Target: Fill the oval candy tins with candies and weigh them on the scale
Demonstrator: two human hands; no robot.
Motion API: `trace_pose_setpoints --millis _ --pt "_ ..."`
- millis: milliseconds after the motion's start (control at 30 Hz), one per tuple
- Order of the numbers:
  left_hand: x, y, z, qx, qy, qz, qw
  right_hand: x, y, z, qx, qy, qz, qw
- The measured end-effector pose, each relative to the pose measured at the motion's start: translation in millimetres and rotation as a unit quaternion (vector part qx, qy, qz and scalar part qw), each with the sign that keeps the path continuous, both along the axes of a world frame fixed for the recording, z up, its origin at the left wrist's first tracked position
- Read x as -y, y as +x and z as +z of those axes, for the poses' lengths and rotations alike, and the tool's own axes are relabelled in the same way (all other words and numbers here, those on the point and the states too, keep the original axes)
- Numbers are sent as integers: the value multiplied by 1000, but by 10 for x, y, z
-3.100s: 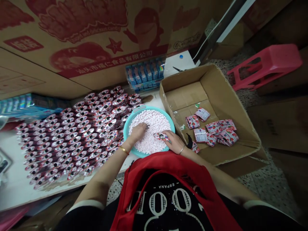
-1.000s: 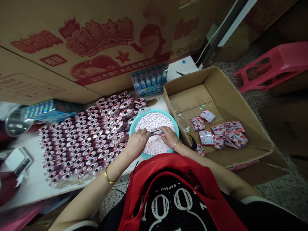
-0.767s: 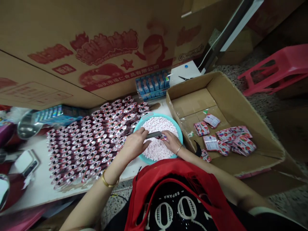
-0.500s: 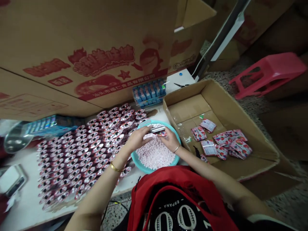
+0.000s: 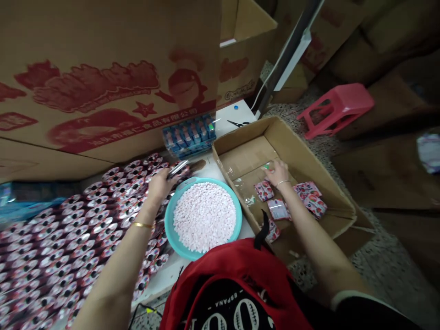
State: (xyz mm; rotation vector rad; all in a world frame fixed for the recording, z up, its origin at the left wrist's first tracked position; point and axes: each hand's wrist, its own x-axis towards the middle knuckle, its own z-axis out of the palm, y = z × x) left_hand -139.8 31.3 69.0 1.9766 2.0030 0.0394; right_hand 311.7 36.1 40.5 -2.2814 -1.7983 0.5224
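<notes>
My left hand (image 5: 160,185) is closed around a shiny silver metal tube (image 5: 178,169), above the rows of packets and left of the basin. White and pinkish candy pieces (image 5: 205,215) fill the round turquoise basin (image 5: 169,224). Inside the open cardboard box (image 5: 311,153), my right hand (image 5: 278,173) reaches down with fingers curled together. Whatever lies between its fingers is hidden; a small green scrap (image 5: 267,167) shows at the fingertips. Close by lie a red-and-white candy packet (image 5: 264,190) and a packet with its pale back up (image 5: 278,209).
Many standing packets (image 5: 82,247) with dark round openings cover the left of the table. Blue packs (image 5: 189,135) in clear plastic stand before a large printed carton (image 5: 113,82). Scissors (image 5: 237,123) lie behind the box. A pink stool (image 5: 338,107) stands on the floor.
My right hand has left the basin and moved right into the cardboard box. My left hand has drawn left with the metal tube. The packet between my hands is gone from there. The view has shifted.
</notes>
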Motion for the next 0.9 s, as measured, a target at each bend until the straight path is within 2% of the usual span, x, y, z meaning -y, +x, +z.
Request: trace_pose_setpoints --millis 67,133,200,300,367,400,467,500,533,567,633,700,800,900 --pt "2 -56 -91 -48 -39 20 998 44 299 -107 29 -59 -4 998" --pt "23 -67 -121 -80 -66 28 994 111 447 -212 32 -87 -3 996" --pt "63 -42 -78 -89 -53 28 994 157 497 -301 29 -105 -4 994" --pt "176 17 78 -50 17 25 998 173 510 -350 6 -107 -15 994" --pt "327 37 173 19 21 -16 999 183 511 -308 -20 -97 -26 995" --pt "436 38 200 58 -7 -55 997 199 506 -264 -27 -91 -30 995" --pt "723 32 200 107 -101 -130 980 263 466 -129 -85 -55 -63 993" --pt "893 33 171 109 -152 -149 971 314 425 -40 -155 -29 -92 983" --pt "1070 46 125 100 -193 -152 964 376 366 64 -249 -5 -122 961" --pt "1243 75 63 86 -221 -144 961 450 288 177 -356 13 -150 922" --pt "1536 195 -93 71 -242 -119 960 618 74 416 -544 18 -177 820" --pt "1715 403 -277 80 -234 -109 963 799 -196 629 -634 -15 -174 754" --pt "1767 807 -547 112 -204 -97 968 1058 -611 826 -684 -98 -168 703" --pt "1696 1139 -732 152 -163 -84 971 1272 -895 892 -686 -176 -160 688"
